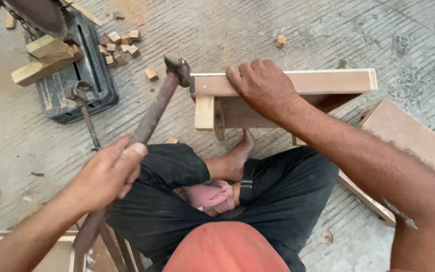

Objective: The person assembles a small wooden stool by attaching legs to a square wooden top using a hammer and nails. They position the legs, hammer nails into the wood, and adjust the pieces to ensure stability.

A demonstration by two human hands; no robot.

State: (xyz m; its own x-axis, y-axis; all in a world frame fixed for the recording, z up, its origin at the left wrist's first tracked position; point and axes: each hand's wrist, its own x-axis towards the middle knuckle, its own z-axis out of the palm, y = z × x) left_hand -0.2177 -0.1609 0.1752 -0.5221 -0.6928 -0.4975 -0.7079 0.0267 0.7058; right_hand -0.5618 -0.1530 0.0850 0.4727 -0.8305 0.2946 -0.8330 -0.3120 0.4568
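Left hand (107, 174) wrapped fingers round the hammer (154, 108), head touching the wooden frame's (328, 82) left end | right hand (264, 86) pressed flat on the frame, fingers curled over its far edge | frame stood on the concrete floor (278, 30), centre.

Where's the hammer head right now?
In the head view, the hammer head sits upper centre, against the left end of the wooden frame, just left of the right hand.
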